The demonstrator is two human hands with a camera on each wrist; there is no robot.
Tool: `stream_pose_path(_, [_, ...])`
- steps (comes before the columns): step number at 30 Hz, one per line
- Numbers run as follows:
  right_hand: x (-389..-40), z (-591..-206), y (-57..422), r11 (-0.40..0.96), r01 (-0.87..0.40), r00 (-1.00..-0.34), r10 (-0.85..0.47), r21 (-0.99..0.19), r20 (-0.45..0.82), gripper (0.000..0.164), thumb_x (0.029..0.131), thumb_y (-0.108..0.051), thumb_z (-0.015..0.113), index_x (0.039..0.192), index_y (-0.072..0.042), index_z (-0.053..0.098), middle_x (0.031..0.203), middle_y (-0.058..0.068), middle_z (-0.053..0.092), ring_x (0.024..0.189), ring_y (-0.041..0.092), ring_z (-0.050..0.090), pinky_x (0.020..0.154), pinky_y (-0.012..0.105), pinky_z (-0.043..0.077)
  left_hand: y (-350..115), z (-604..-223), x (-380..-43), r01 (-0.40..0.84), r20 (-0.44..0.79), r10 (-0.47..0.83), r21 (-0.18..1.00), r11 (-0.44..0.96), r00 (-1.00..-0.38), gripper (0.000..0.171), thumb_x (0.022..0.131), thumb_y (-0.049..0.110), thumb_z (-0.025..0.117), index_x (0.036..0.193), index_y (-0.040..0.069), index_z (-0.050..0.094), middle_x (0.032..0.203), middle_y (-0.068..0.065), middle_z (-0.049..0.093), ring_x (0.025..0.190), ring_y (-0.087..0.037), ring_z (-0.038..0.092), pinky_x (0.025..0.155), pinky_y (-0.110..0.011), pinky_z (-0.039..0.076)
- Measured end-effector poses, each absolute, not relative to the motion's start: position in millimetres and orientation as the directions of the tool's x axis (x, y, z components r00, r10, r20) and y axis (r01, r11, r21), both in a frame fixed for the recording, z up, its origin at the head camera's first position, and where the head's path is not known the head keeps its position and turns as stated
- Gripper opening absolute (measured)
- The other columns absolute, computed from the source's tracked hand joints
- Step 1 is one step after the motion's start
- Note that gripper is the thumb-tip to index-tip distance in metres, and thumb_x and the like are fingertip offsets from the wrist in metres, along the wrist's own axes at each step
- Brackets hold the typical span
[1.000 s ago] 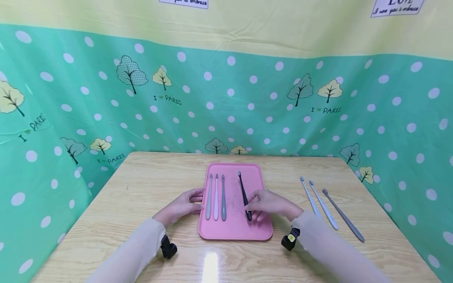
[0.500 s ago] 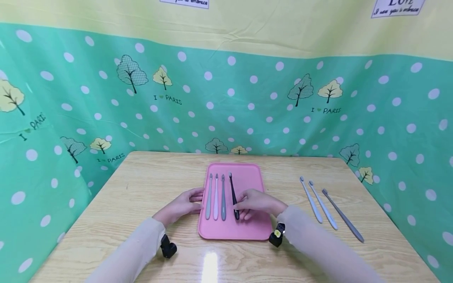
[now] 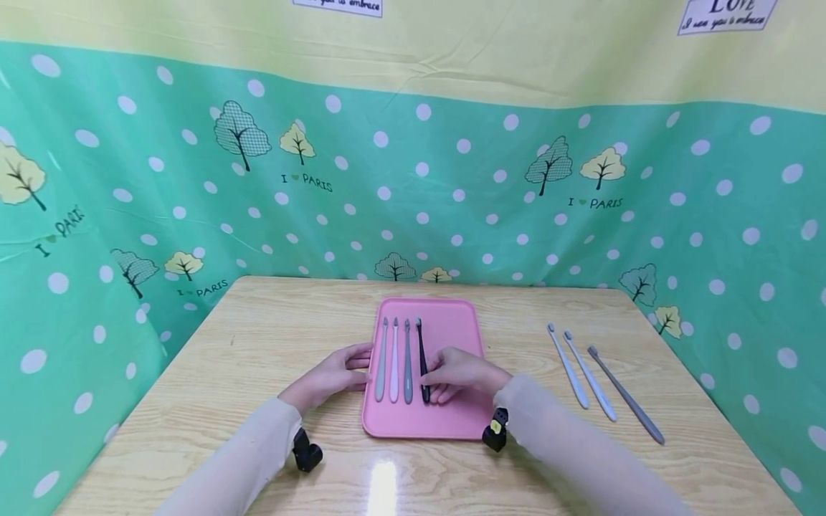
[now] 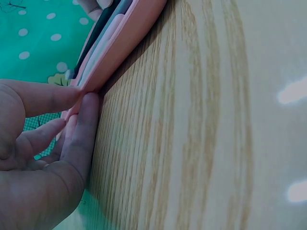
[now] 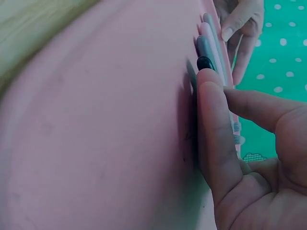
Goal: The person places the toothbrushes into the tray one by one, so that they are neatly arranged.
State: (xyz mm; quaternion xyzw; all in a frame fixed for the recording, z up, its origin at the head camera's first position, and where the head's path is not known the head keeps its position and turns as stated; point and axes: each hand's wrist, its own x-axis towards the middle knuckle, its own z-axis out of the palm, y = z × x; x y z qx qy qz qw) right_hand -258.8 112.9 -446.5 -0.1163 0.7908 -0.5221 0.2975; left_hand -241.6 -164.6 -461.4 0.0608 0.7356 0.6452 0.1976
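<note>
In the head view, my right hand [image 3: 463, 369] pinches a black toothbrush [image 3: 422, 347] by its handle, low over the pink tray [image 3: 454, 322]. The right wrist view shows the handle's dark end [image 5: 205, 63] poking out past the fingertips. To its left on the tray lie a pale grey-green toothbrush [image 3: 381, 369], a pale pink toothbrush [image 3: 394, 369] and a grey toothbrush [image 3: 408, 369], side by side with heads pointing away. At the tray's left edge, my left hand [image 3: 332, 374] grips the rim; thumb and fingers meet there in the left wrist view.
On the wooden table [image 3: 271, 322], right of the tray, lie two light blue toothbrushes, the left one [image 3: 568, 365] and the right one [image 3: 590, 376], plus a dark grey toothbrush [image 3: 626, 394]. A polka-dot curtain [image 3: 419, 193] hangs behind the table and along both sides.
My right hand has moved left with the black toothbrush, bringing it from the tray's right part close beside the grey one and nearly parallel to it. The left hand has stayed put.
</note>
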Motion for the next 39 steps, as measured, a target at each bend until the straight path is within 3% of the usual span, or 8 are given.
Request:
stream_pose_path(13, [-255.8, -443.2, 109.1, 0.437, 0.128, -0.806, -0.477, -0.890, -0.350, 0.031, 0.092, -0.008, 0.071, 0.110, 0.006, 0.050, 0.075, 0.020, 0.068, 0.057, 0.018, 0.068, 0.057, 0.032, 0.063, -164.0, -460.6, -240.9, -0.163, -0.207, 0.353, 0.975, 0.152, -0.912, 0.067, 0.093, -0.007, 0.058, 0.154, -0.003, 0.030, 0.144, -0.024, 0.044, 0.127, -0.035, 0.051, 0.097, -0.037, 0.056])
stream_pose_path(39, [-256.3, -443.9, 110.5, 0.413, 0.143, -0.800, -0.487, -0.900, -0.350, 0.039, 0.092, -0.008, 0.070, 0.118, 0.007, 0.045, 0.076, 0.021, 0.068, 0.056, 0.020, 0.068, 0.054, 0.032, 0.063, -165.8, -464.8, -243.9, -0.164, -0.206, 0.365, 0.976, 0.141, -0.908, 0.068, 0.093, -0.006, 0.059, 0.154, -0.004, 0.029, 0.146, -0.025, 0.043, 0.129, -0.036, 0.049, 0.098, -0.037, 0.056])
